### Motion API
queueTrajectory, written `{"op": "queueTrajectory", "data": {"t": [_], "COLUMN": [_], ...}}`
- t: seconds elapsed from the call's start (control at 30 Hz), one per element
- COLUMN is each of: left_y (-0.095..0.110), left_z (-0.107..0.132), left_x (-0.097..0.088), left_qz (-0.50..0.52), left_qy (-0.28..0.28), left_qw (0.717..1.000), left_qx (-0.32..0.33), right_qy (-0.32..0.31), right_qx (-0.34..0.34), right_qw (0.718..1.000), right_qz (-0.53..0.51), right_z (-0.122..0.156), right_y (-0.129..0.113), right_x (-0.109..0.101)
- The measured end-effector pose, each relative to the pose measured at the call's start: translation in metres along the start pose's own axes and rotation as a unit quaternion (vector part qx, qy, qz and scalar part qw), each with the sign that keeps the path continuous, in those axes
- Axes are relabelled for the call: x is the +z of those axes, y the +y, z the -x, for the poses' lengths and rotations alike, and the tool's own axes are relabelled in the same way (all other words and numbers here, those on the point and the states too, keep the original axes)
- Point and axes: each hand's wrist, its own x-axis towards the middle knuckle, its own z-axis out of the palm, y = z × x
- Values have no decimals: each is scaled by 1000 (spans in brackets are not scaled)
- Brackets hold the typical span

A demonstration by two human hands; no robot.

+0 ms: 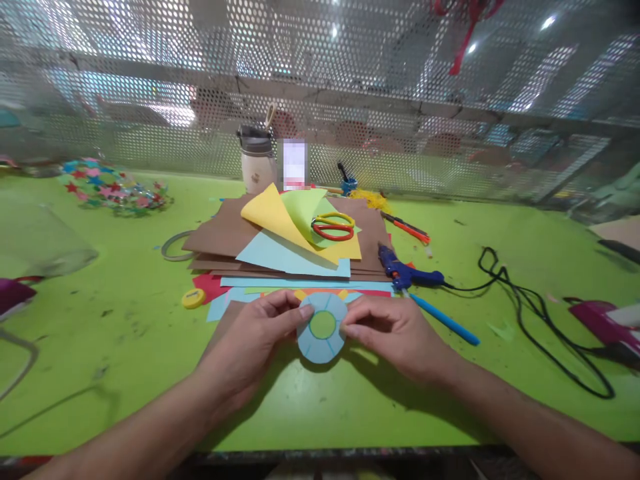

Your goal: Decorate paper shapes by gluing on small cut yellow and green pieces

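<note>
A pale blue paper ring (309, 347) is held up above the green table, with lines drawn across its band and a round hole at its centre. Two small yellow tabs show at its upper edge. My left hand (267, 327) pinches the ring's left side, thumb on the front face. On the opposite side, the thumb and fingers of my right hand (390, 330) close on its right edge. Just beyond the hands lies a stack of brown sheets (220, 230), topped by yellow paper (280, 217), light blue paper (295, 257) and scissors (333, 227) with red and yellow handles.
Right of the stack lie a blue glue gun (407, 270), its black cord (520, 320) and a blue pen (445, 320). A yellow tape roll (193, 298) sits at left. A bottle (257, 163) stands behind, before a perforated metal screen (320, 87). Star garlands (113, 190) lie far left.
</note>
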Motion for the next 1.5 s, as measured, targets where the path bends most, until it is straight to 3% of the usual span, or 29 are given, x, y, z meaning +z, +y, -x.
{"op": "queueTrajectory", "data": {"t": [0.23,0.47,0.7,0.9,1.03,1.17,1.23,1.33,1.4,1.5], "left_y": [1,5,10,8,9,11,9,3,-1,-3], "left_z": [1,3,8,13,17,19,18,14,11,6], "left_x": [1,2,-4,-7,1,13,16,17,17,18], "left_qz": [-2,-9,-82,-244,-365,-415,-403,-349,-304,-269], "left_qy": [11,-21,73,73,32,44,46,23,1,10], "left_qw": [1000,1000,988,942,893,864,872,907,930,950], "left_qx": [12,8,110,219,261,282,273,237,207,160], "right_qy": [6,21,50,72,84,83,72,58,62,69], "right_qx": [-6,30,58,31,-48,-138,-199,-256,-241,-164], "right_qw": [1000,998,993,997,993,975,953,922,934,975], "right_qz": [-6,-54,-85,-24,67,154,216,283,257,135], "right_z": [0,-5,-7,-8,-6,-1,0,2,3,4], "right_y": [1,-2,2,4,0,-4,-5,-5,-3,4], "right_x": [2,-2,-10,-10,-7,-2,1,8,12,17]}}
